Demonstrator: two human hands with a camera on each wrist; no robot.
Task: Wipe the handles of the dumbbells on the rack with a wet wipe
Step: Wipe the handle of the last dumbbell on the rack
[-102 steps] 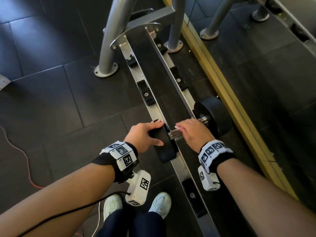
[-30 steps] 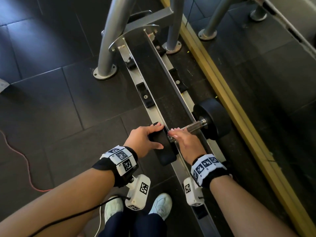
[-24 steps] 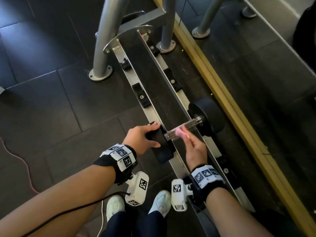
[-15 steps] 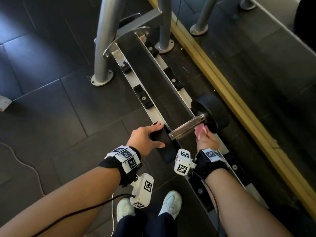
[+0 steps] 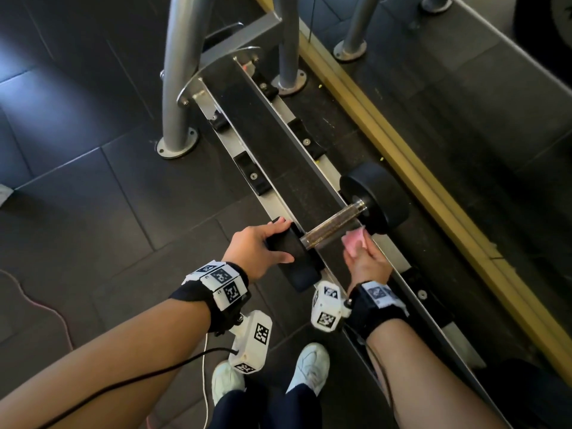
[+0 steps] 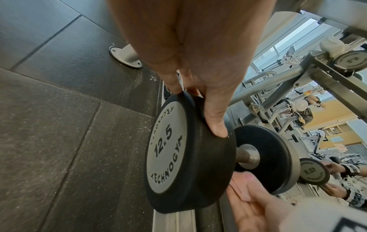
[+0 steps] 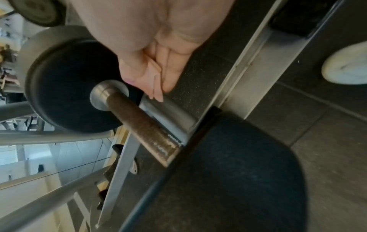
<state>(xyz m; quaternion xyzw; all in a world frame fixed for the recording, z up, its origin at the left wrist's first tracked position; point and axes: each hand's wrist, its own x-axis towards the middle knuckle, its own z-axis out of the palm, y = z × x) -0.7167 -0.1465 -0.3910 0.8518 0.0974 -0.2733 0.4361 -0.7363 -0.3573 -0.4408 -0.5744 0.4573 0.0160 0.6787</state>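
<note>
Pink wet wipe [image 5: 353,242] pinched in right hand [image 5: 366,264] beside dumbbell handle [image 5: 332,226]; left hand [image 5: 255,246] grips near weight head [image 5: 294,258].

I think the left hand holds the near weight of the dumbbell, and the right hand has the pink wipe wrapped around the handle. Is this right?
Not quite. The left hand does hold the near weight, but the right hand keeps the pink wipe beside the handle, off it; the handle is bare. The head view shows this.

Black wrist straps [image 5: 216,292] with white coded tags, white shoes [image 5: 309,365]
</note>
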